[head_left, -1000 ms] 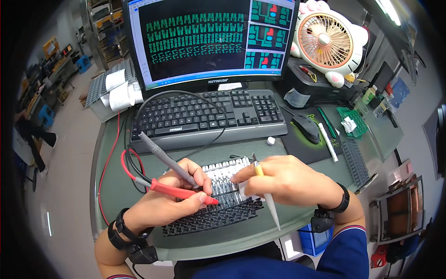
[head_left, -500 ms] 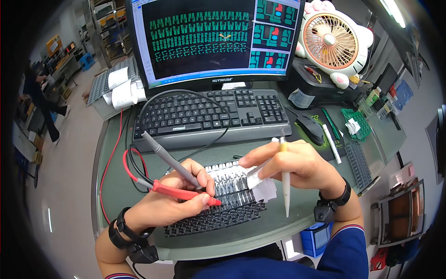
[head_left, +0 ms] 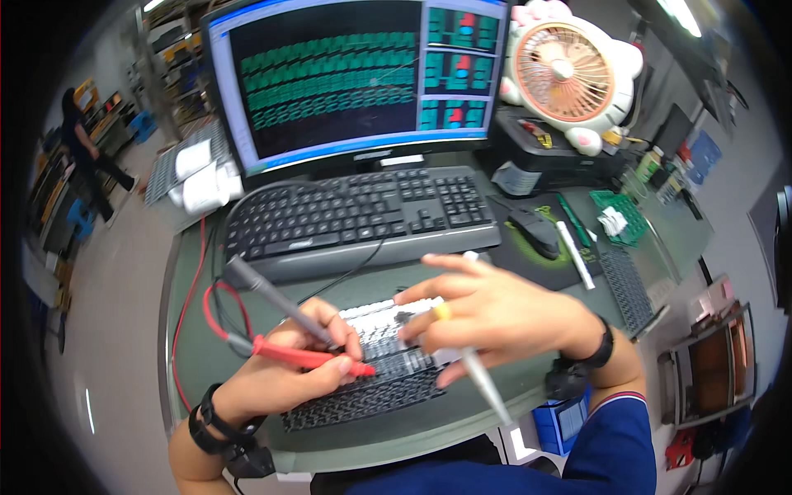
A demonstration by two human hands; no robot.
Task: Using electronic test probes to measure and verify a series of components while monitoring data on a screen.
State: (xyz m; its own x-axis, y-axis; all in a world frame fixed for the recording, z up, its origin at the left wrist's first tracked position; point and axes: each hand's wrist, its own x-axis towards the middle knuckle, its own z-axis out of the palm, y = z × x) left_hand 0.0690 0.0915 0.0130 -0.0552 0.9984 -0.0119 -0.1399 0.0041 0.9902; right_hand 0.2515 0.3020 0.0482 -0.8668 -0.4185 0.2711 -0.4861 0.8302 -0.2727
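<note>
In my left hand are a red test probe and a grey pen-shaped tool. The red probe's tip rests over a dark panel of small circuit boards, which lies on the desk under both hands. My right hand hovers above the panel's right side, fingers partly spread and blurred. A white pen-shaped tool with a yellow band runs through those fingers, slanting down toward me. Under the right hand a bit of white paper shows; whether the fingers touch it I cannot tell.
A keyboard and a monitor stand beyond the panel. To the right are a mouse, a white marker, a green basket and a fan. A red cable runs along the left. Far left, a person stands.
My right hand has turned palm-down and moved left over the panel; its white tool has swung from upright to slanting. The left hand keeps both tools. The whole view has shifted slightly.
</note>
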